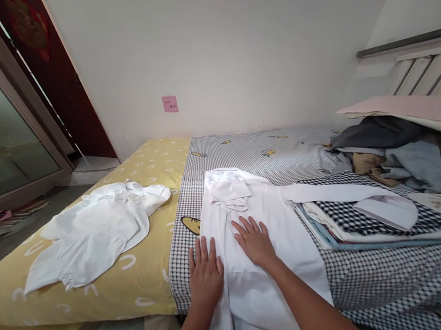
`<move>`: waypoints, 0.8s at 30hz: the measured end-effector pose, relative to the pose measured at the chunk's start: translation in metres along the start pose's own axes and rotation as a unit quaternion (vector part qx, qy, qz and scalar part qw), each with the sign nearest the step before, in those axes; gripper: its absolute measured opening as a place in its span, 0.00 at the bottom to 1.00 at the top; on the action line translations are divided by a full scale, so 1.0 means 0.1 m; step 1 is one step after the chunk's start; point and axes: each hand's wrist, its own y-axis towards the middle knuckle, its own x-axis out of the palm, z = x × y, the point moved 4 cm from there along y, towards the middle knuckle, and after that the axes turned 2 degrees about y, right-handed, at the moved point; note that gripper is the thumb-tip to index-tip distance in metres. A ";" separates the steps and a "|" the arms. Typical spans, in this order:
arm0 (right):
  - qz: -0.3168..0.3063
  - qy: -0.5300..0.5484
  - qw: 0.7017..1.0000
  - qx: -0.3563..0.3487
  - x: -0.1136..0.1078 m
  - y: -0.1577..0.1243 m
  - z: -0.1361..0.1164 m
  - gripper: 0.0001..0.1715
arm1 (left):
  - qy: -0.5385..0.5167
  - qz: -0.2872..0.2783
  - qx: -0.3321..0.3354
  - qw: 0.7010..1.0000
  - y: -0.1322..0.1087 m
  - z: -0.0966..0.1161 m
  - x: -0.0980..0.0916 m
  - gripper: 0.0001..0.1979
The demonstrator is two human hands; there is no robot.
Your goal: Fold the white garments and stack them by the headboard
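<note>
A white long-sleeved shirt [259, 302] lies spread on the bed, its left side folded inward and its lower end hanging over the near edge. Its collar area is turned away from me, with a bunched cuff at the upper left. My left hand [207, 274] rests flat at the shirt's left folded edge, fingers stretched out. My right hand [255, 240] lies open on the middle of the shirt, palm down, fingers spread. The other sleeve [334, 194] stretches right, across a stack of folded clothes [343, 216].
Another crumpled white garment [94, 229] lies on the yellow bedcover [148, 280] at left. Loose dark, grey and tan clothes [413, 152] are heaped at the right under a pink board-like sheet [423, 108]. The wall [239, 54] stands behind the bed.
</note>
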 end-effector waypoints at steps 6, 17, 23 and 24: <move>-0.003 -0.004 1.000 0.003 -0.02 0.00 -0.01 0.31 | -0.056 -0.029 -0.022 0.998 -0.70 -0.11 0.08 0.31; 0.003 -0.006 1.000 0.004 0.01 -0.01 0.01 0.32 | -0.489 -0.103 -0.576 0.647 -1.90 -0.88 0.96 0.12; 0.003 -0.007 1.000 0.001 0.01 -0.01 0.02 0.31 | -0.465 -0.080 -0.541 0.696 -1.84 -0.89 0.93 0.28; 0.004 -0.009 1.000 0.001 0.01 -0.01 0.02 0.31 | -0.466 -0.089 -0.526 0.706 -1.82 -0.85 0.92 0.30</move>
